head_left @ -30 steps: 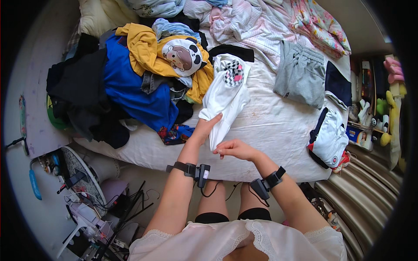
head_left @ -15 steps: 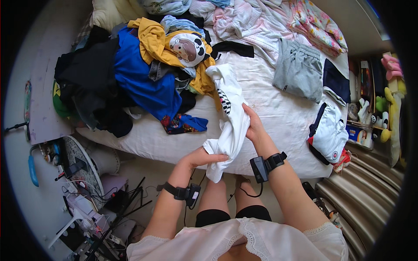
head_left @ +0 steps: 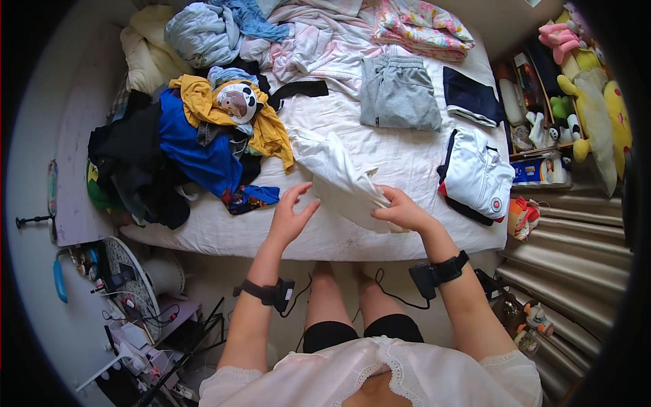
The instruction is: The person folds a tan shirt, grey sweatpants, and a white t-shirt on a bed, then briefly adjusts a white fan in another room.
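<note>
Pale sheeting covers the bed (head_left: 415, 166), its near edge running just beyond the person's knees. Close to that edge, toward its middle, a white garment (head_left: 344, 178) slants across, blurred and twisted, lifted at least partly off the sheet. The right hand (head_left: 405, 207) pinches its near right border between thumb and fingers. The left hand (head_left: 291, 211) is spread, thumb and fingertips parted, just beside the garment's left side; whether they touch it, I cannot tell.

The step in hand looks like turning or straightening this garment. A two-handed hold would call for the left fingers to close on the loose cloth, so that both sides can be drawn flat.

Toward the near right corner lies a folded white jacket (head_left: 480, 171) over darker cloth. Along the left edge sprawls a heap: a black garment (head_left: 129, 149), a blue garment (head_left: 196, 146) and, further up, a yellow top (head_left: 193, 98) with a panda print. Its nearness could catch cloth swung leftward, while the jacket limits room on the right.

Farther back sit folded grey drawstring bottoms (head_left: 399, 95) and, nearer the right edge, a folded navy garment (head_left: 469, 93). Toward the far edge are a rumpled pink-and-white blanket (head_left: 319, 51) and a floral quilt (head_left: 427, 30).
</note>
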`<state>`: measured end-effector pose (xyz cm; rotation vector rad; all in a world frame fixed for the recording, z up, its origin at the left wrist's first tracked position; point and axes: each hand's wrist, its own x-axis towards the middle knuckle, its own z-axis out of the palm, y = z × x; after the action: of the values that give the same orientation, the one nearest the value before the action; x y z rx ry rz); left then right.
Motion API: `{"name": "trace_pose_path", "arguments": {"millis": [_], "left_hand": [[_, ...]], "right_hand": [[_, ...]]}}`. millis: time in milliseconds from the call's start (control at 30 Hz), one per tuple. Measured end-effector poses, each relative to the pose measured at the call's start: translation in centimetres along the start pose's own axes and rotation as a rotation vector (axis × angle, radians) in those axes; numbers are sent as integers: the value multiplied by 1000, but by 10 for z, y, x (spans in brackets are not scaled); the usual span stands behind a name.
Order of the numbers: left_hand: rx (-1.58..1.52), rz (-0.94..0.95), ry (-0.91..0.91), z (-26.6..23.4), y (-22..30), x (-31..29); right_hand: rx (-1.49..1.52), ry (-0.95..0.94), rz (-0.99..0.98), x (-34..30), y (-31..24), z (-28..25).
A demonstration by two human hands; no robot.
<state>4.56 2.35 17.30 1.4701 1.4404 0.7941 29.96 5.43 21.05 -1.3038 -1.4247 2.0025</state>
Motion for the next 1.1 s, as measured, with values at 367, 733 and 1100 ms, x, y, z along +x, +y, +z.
{"name": "trace_pose_path", "arguments": {"millis": [367, 733, 1100], "left_hand": [[-823, -320, -902, 109, 139, 8], [-337, 67, -854, 65, 180, -10], [-651, -10, -848, 55, 223, -42]], "right_hand": [[-243, -420, -490, -128, -84, -35], [-24, -285, -41, -190, -111, -77], [-168, -537, -154, -215, -159, -39]]}}
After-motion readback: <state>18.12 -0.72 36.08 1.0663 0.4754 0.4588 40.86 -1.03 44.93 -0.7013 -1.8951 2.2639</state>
